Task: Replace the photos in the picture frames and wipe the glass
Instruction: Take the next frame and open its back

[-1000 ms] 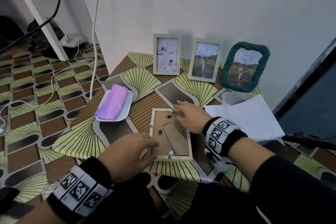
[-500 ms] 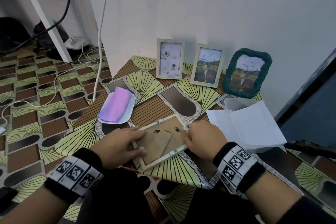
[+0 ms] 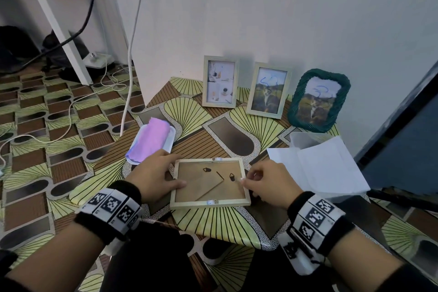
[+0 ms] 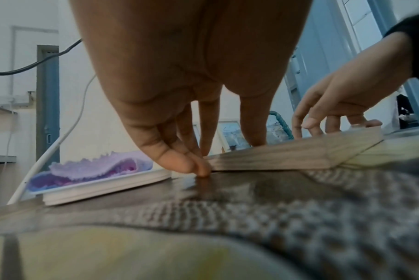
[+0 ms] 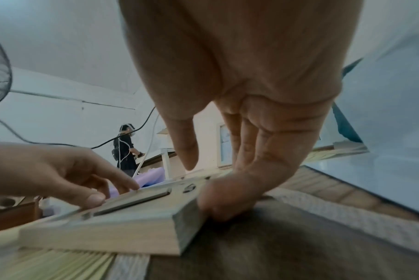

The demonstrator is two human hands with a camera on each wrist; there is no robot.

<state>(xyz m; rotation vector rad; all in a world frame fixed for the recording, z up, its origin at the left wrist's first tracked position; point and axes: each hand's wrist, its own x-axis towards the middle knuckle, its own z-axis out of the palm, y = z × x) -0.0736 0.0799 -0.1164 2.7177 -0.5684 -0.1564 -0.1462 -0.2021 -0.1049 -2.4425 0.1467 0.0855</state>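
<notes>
A light wooden picture frame (image 3: 209,184) lies face down on the patterned table (image 3: 225,225), its brown backing board and folded stand facing up. My left hand (image 3: 154,178) holds its left rail, with the fingers down the outer side and the thumb across the lower left corner. My right hand (image 3: 267,182) grips the right rail, thumb against the outer side, curled fingers by a small white tab. The left wrist view shows my left hand's fingertips (image 4: 198,168) touching the table beside the frame (image 4: 275,157). In the right wrist view my thumb (image 5: 222,199) presses on the frame's side (image 5: 107,233).
A purple cloth (image 3: 151,140) lies in a white tray (image 3: 172,136) left of the frame. Three framed photos stand against the wall: two pale ones (image 3: 220,82) (image 3: 269,90) and a green woven one (image 3: 318,99). White sheets of paper (image 3: 320,168) lie to the right.
The frame has turned from upright to lying crosswise in front of me. My left hand moved to its left rail and my right hand to its right rail.
</notes>
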